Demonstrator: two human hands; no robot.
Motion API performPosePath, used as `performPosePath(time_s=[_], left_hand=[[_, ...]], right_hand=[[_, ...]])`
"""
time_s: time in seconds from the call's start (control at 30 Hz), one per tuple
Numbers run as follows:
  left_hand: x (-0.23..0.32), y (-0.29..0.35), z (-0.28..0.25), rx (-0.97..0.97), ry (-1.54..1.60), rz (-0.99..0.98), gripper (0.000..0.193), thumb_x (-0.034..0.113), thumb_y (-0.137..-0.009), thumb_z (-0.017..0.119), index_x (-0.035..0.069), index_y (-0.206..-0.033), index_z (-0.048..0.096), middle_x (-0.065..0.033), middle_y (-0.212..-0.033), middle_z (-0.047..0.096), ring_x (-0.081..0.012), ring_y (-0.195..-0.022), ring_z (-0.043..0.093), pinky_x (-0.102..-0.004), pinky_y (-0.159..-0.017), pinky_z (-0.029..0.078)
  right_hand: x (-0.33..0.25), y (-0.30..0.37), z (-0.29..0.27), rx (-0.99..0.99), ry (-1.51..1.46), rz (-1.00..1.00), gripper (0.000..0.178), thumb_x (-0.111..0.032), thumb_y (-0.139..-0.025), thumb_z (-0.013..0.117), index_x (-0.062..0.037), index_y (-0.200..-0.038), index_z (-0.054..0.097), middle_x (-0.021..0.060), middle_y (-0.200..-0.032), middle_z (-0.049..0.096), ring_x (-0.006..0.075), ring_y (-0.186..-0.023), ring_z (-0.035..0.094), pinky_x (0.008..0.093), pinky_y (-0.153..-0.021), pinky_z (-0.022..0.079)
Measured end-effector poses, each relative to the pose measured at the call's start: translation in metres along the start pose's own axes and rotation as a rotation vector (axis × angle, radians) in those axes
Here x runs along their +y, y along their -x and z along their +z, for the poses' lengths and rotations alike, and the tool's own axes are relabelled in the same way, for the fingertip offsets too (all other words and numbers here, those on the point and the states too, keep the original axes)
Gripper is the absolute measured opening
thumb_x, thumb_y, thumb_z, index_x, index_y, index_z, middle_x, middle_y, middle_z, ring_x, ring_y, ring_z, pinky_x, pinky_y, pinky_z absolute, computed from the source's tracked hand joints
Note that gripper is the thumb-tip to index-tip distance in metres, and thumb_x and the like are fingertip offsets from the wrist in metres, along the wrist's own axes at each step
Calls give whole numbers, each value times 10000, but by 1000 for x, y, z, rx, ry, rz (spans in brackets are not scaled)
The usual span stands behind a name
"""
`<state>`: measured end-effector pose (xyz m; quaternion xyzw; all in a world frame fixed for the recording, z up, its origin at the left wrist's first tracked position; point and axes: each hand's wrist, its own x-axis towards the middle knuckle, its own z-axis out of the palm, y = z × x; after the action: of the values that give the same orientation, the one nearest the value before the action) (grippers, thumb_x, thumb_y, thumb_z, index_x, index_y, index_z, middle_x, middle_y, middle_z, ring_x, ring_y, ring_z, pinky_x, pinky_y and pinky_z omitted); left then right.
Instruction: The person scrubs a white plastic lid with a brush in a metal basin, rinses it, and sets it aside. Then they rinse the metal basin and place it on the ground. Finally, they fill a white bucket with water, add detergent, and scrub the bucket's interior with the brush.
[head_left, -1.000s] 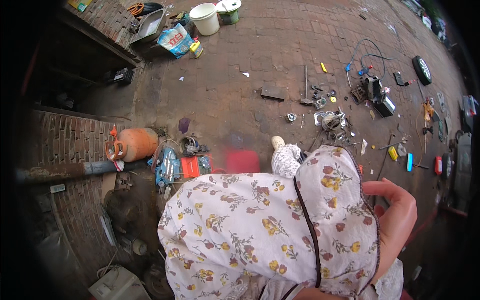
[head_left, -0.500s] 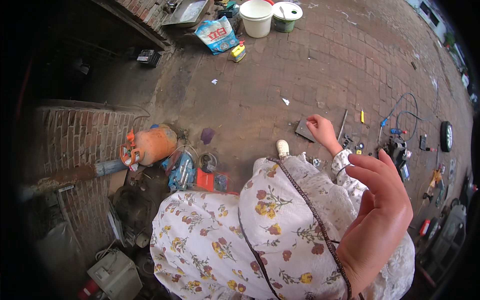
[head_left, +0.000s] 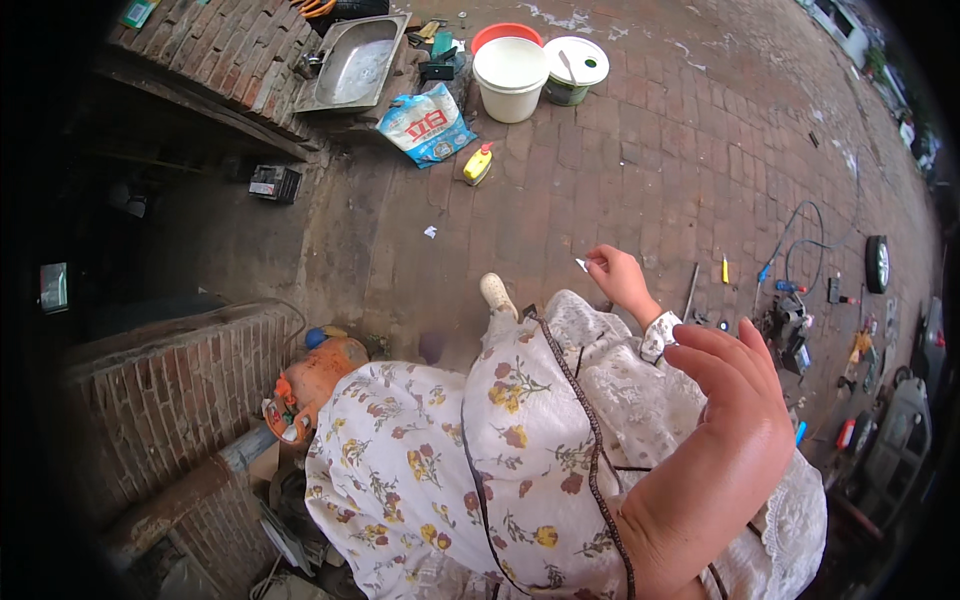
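My left hand (head_left: 728, 400) is large in view over the front of my floral dress (head_left: 430, 450). Its bent fingers are apart, with nothing visible in them. Farther off and lower, my right hand (head_left: 616, 276) extends from a floral cuff. Its fingers are curled together, and I cannot make out anything inside them. A white paper scrap (head_left: 581, 265) appears right by those fingertips; it looks to be on the ground, and I see no clear contact. My pale shoe (head_left: 496, 294) shows beyond the hem, on brick paving.
An orange gas cylinder (head_left: 330, 372) stands by a brick wall (head_left: 190, 375) at left. Ahead are a metal sink (head_left: 355, 65), a blue-white bag (head_left: 427, 127), a yellow bottle (head_left: 478, 164) and a white bucket (head_left: 510, 85). A yellow knife (head_left: 725, 269), blue hose (head_left: 815, 240) and wheel (head_left: 877, 263) lie right.
The ground things have shifted downward in view as I moved forward. My shoe has swung forward and left. My right hand now overlaps the spot beside the paper scrap; the left stays raised, fingers apart.
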<state>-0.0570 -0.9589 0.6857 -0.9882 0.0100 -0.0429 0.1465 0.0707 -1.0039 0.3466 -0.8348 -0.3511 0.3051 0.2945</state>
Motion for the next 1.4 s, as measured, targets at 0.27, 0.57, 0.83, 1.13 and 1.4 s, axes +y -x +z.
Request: performPosePath(time_s=[0.27, 0.57, 0.83, 1.13, 1.4], left_hand=[[-171, -77, 95, -124, 470, 174, 281, 145, -680, 595, -16, -910, 605, 18, -619, 503, -82, -571, 516, -240, -470, 411], [-289, -122, 427, -502, 847, -716, 498, 227, -769, 677, 6, -1182, 511, -167, -943, 622, -323, -878, 599, -399, -706, 495], [-296, -160, 561, -641, 1232, -1082, 410, 209, -813, 642, 3, -1154, 541, -184, -1061, 611, -354, -973, 575, -413, -814, 470], [-319, -194, 627, -605, 1265, -1041, 403, 188, -804, 649, 18, -1155, 545, -192, -1034, 610, -369, -943, 575, -416, -806, 469], [-408, -123, 652, -579, 1270, -1043, 397, 203, -812, 631, 28, -1159, 547, -182, -1053, 606, -350, -970, 570, -406, -813, 465]], right_hand=[[-17, -129, -17, 142, -114, 170, 203, -178, -788, 631, -26, -920, 649, 133, -833, 678, 252, -760, 662, 337, -692, 512], [73, -422, 5, -39, -299, 359, 215, -171, -805, 623, 10, -917, 652, 98, -752, 677, 152, -637, 652, 290, -627, 510], [211, -659, 126, 17, -110, 648, 429, -363, -787, 655, 30, -958, 639, 130, -884, 671, 189, -803, 646, 321, -724, 503], [241, -743, 164, 262, -1333, 1037, 313, -40, -848, 551, 36, -1142, 478, 145, -1104, 564, 276, -986, 581, 396, -848, 509], [120, -745, 105, 320, -907, 1079, 232, -90, -775, 601, 50, -950, 538, 115, -863, 595, 214, -747, 595, 350, -721, 526]])
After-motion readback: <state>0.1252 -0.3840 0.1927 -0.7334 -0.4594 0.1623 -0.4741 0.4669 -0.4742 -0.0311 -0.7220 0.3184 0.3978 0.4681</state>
